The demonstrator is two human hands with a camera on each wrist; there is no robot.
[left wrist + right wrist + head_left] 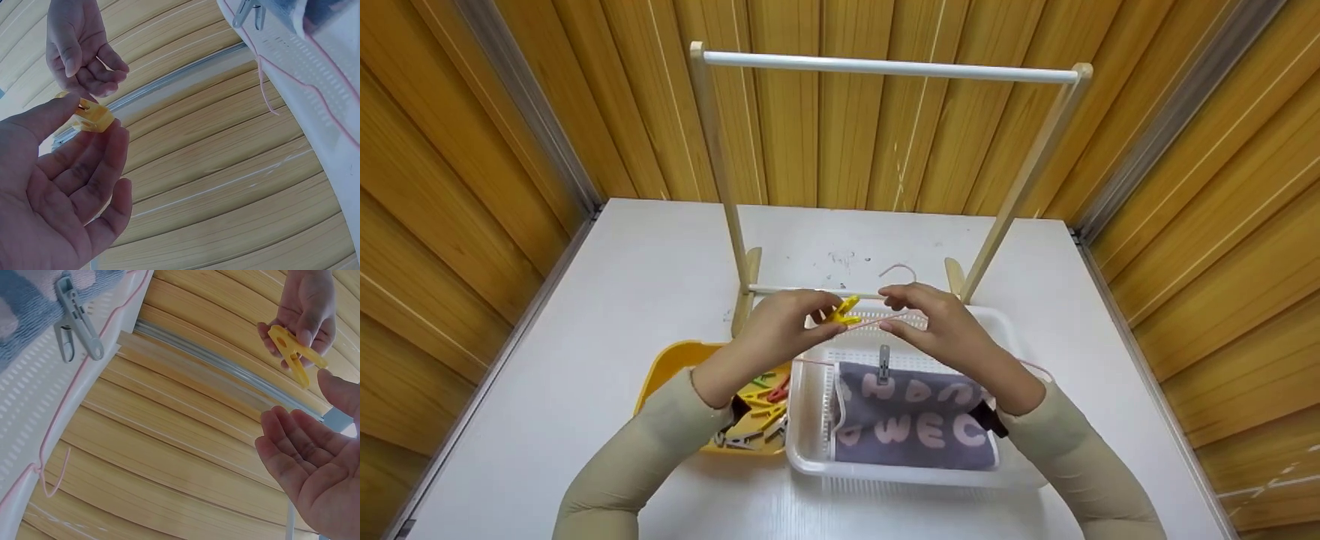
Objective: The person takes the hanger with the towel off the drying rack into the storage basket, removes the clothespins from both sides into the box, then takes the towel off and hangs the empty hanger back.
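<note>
Pinching the yellow clothespin [846, 308] between left hand [780, 322] thumb and fingers, we have it above the white basket's [885, 473] far edge, splayed legs facing our empty right hand [943, 319], thumb and fingers apart.

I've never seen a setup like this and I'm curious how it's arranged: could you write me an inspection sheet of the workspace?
Surface: white tabletop with small dark marks near the rack.
Job's things: yellow clothespin in hand; pink hanger across the white basket; dark cloth with pale pink letters, a grey clothespin at its edge.
Clutter: assorted clothespins piled in a yellow tray beside the basket.
Grippers: human hands; the left hand pinches the yellow clothespin, the right hand has relaxed fingers and holds nothing.
Cables: nothing seen.
Surroundings: wood-look walls with grey edge strips.
</note>
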